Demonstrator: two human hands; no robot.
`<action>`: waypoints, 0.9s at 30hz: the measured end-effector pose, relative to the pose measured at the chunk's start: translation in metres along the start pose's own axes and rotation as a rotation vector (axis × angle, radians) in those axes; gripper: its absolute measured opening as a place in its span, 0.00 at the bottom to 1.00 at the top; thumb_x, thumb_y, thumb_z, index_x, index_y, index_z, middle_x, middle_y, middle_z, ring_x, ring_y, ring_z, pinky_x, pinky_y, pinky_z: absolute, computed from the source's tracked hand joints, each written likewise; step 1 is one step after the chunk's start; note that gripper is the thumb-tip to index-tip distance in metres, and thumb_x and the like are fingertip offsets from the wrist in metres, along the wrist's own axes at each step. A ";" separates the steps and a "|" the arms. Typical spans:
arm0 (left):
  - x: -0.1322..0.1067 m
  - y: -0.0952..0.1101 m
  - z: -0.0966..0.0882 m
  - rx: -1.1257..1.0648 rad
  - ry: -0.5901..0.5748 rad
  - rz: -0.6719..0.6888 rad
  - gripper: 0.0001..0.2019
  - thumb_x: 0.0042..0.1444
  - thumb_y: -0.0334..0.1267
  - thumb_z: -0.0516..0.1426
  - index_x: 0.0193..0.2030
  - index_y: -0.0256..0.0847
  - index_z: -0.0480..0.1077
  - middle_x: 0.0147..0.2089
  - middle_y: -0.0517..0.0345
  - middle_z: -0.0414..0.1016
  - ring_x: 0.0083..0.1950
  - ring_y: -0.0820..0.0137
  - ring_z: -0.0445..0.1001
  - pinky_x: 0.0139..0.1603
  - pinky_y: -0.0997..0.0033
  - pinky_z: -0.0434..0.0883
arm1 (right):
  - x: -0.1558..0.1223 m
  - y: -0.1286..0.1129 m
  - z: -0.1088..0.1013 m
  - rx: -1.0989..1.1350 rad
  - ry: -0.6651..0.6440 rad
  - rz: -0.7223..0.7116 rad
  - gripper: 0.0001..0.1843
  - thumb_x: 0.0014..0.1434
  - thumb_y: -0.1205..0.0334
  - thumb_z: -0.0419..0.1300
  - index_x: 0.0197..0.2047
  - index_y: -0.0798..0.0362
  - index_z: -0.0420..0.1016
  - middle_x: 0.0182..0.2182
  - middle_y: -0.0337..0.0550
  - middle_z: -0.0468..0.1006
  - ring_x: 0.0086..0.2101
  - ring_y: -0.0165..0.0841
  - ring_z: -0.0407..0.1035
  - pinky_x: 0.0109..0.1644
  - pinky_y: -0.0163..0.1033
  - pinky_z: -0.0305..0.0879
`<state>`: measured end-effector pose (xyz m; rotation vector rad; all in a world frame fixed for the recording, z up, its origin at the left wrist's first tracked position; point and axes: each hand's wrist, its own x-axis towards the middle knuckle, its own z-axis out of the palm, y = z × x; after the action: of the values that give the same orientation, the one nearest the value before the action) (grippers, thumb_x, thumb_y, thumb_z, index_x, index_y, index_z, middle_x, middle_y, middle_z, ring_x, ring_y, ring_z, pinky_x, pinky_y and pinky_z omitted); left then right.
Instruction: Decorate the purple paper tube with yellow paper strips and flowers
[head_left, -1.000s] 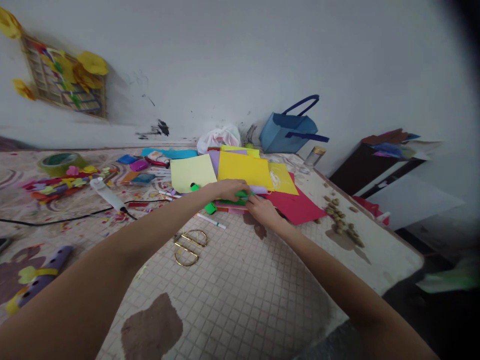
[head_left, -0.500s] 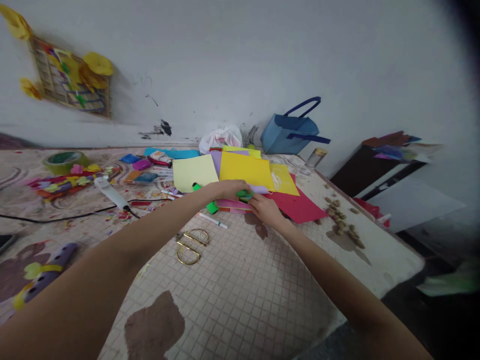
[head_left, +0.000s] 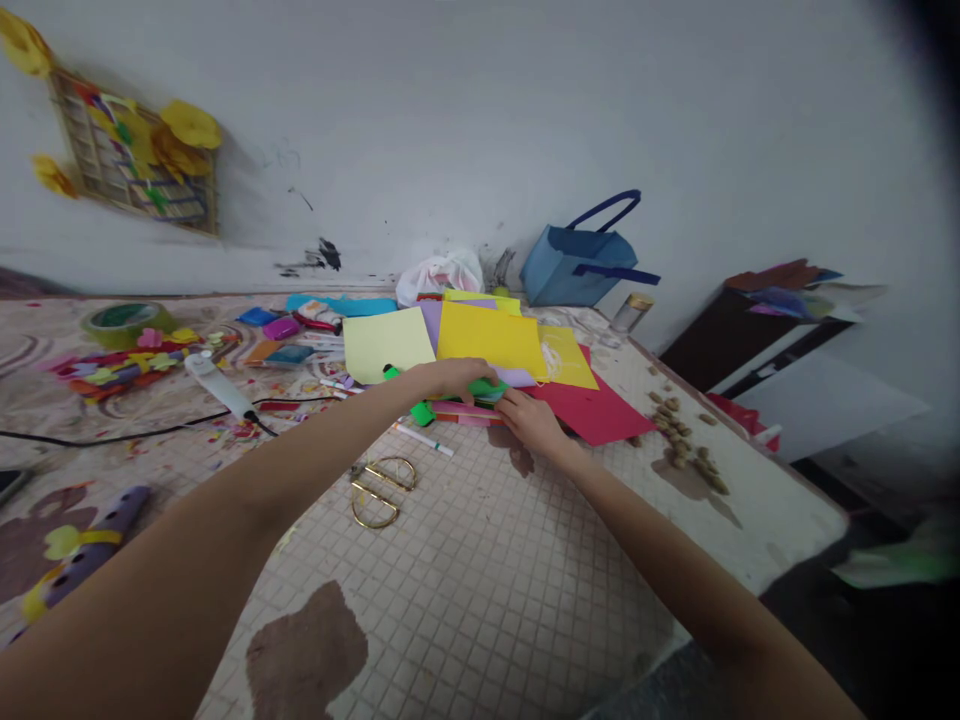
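Note:
My left hand (head_left: 450,378) rests on a stack of coloured paper, its fingers over a small green paper piece (head_left: 486,388). My right hand (head_left: 531,420) is just to the right, its fingertips at the stack's front edge. The stack holds a pale yellow sheet (head_left: 388,345), a bright yellow sheet (head_left: 487,338), a red sheet (head_left: 592,412) and a pink strip (head_left: 466,416). A green marker (head_left: 422,412) lies partly hidden beneath my left wrist. Gold-handled scissors (head_left: 375,493) lie below my arms, near a white-and-green pen (head_left: 424,438).
The tiled table's right edge (head_left: 750,455) runs past scattered brown pellets (head_left: 682,440). On the left are a tape roll (head_left: 124,325), a white glue gun (head_left: 217,387) with a black cord, and craft scraps. A blue bag (head_left: 581,265) and a white plastic bag (head_left: 439,278) stand by the wall.
Both hands stay at the paper stack. The green piece shifts slightly under my left fingers, and my right hand sits a little closer to it.

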<state>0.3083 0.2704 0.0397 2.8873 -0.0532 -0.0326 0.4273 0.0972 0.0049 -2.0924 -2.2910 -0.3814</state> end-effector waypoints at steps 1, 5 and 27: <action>0.000 0.000 0.001 -0.001 -0.001 0.001 0.27 0.43 0.35 0.60 0.53 0.41 0.63 0.52 0.54 0.67 0.51 0.66 0.66 0.47 0.74 0.62 | 0.000 0.000 0.000 -0.002 -0.004 -0.003 0.12 0.63 0.65 0.46 0.41 0.53 0.70 0.40 0.47 0.71 0.41 0.34 0.64 0.34 0.33 0.59; -0.001 0.001 0.003 0.005 0.004 0.007 0.28 0.42 0.36 0.61 0.53 0.41 0.62 0.52 0.53 0.67 0.51 0.65 0.66 0.46 0.73 0.63 | -0.001 -0.002 -0.001 -0.015 -0.016 0.003 0.12 0.63 0.65 0.46 0.39 0.53 0.70 0.40 0.47 0.71 0.41 0.35 0.64 0.35 0.34 0.58; -0.007 0.011 0.002 0.032 0.054 0.059 0.18 0.52 0.35 0.54 0.51 0.41 0.64 0.50 0.52 0.69 0.49 0.67 0.67 0.46 0.73 0.63 | -0.002 -0.006 0.001 -0.008 0.013 -0.001 0.11 0.63 0.65 0.47 0.42 0.53 0.70 0.41 0.48 0.70 0.41 0.35 0.63 0.36 0.35 0.58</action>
<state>0.3012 0.2593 0.0403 2.9150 -0.1296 0.0571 0.4220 0.0948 0.0026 -2.0856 -2.2879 -0.4045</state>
